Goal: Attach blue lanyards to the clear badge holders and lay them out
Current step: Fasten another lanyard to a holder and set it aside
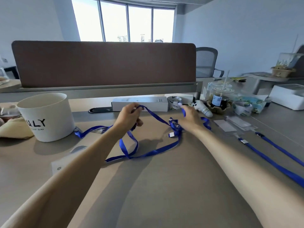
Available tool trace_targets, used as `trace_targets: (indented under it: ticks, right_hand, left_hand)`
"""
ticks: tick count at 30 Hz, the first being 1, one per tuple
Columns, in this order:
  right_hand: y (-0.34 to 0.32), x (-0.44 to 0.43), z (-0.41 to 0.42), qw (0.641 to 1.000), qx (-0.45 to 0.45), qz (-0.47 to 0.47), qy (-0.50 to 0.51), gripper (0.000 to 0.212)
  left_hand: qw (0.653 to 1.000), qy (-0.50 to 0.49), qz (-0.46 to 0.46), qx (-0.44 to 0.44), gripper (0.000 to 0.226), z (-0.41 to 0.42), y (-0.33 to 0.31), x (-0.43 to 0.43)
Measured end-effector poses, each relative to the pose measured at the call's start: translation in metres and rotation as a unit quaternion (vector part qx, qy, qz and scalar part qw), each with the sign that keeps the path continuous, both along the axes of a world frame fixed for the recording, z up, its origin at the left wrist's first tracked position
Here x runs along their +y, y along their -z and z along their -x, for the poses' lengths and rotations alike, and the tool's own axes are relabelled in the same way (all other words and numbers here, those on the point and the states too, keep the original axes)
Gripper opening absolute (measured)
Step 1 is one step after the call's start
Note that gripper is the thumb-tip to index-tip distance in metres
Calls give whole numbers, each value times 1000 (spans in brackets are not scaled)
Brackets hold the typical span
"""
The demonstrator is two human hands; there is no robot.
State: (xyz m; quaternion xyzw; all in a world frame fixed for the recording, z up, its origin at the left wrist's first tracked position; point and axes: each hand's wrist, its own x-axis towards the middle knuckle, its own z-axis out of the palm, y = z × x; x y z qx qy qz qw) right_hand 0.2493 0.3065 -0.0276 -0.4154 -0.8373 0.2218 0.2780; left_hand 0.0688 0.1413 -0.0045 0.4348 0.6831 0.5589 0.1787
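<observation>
left hand (pixel 130 116) pinches the blue lanyard (pixel 158 118) up off the desk (pixel 164 186), right hand (pixel 191 118) grips another blue strand (pixel 184 113) beside it

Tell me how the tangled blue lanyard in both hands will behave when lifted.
Probably floppy: the blue lanyard sags between the left hand and right hand and loops on the desk. Likely light, held by fingertips. Its crossed loops may snag.

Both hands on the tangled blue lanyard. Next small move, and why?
Probably spread the hands apart to draw the loops out: the left hand pinches the blue lanyard by its raised strap, the right hand seems to hold another stretch, and the rest lies crossed over itself on the desk.
</observation>
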Motion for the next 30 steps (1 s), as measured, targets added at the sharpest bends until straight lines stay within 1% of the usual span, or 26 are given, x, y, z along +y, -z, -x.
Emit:
trace_targets:
  ticks: [2,3,4,5,7,8,10,11,13,15,17,19,21,22,23,24,26,27,28,29,30]
  right_hand:
    - [2,-18,1,993,-26,22,-111,64]
    - [6,-25,2,986,-60,28,-155,62]
    - [11,-30,4,977,-97,35,-185,60]
    - [17,-33,5,972,-123,39,-198,53]
    - [26,-34,7,974,-127,26,-184,25]
    - [28,-34,6,977,-125,-4,-172,17]
    - [31,-26,3,975,-153,-72,-144,23]
    - [30,-21,0,974,-168,-86,-125,26]
    - [27,-14,-8,978,-178,-77,-82,28]
    - [22,-6,-17,975,-187,-85,-81,18]
    - [15,-5,-23,980,-158,-75,-92,12]
    - [8,-6,-26,995,-48,-9,-86,12]
    - [3,-1,-26,998,66,1,-19,12]
    - [2,1,-25,996,84,-5,18,14]
    - [2,5,-25,997,68,-3,42,18]
    - [2,5,-25,999,19,6,48,23]
    - [6,-1,-27,992,-125,10,24,38]
    - [9,-5,-27,984,-174,-20,18,48]
    - [9,-12,-27,980,-187,-60,19,53]
    - [9,-19,-24,981,-168,-93,13,52]
    - [7,-29,-20,986,-139,-96,-11,51]
  left_hand:
    - [997,34,-44,-61,17,-7,-14,-1]
    - [994,47,-66,-80,17,-10,-22,-1]
    - [990,54,-85,-97,17,-12,-29,-3]
    - [987,57,-100,-109,17,-13,-35,-6]
    - [987,56,-106,-104,17,-13,-45,-13]
    - [990,53,-99,-90,17,-13,-49,-18]
    - [994,43,-76,-65,18,-11,-50,-29]
    - [996,34,-65,-57,19,-9,-49,-34]
    - [999,14,-32,-29,21,-4,-45,-42]
    - [1000,-6,5,11,22,1,-38,-47]
    - [998,-23,34,38,21,6,-31,-50]
    - [996,-39,54,53,19,11,-25,-51]
    - [994,-56,65,64,19,13,-21,-50]
    - [994,-64,63,66,19,14,-21,-50]
    - [994,-72,59,64,19,14,-21,-49]
    - [994,-77,50,60,19,14,-21,-49]
    - [996,-71,33,52,20,13,-24,-48]
    - [996,-63,30,53,19,12,-25,-48]
    - [996,-53,29,57,19,10,-28,-48]
    - [997,-45,32,61,19,8,-29,-48]
    - [997,-36,34,60,19,6,-31,-49]
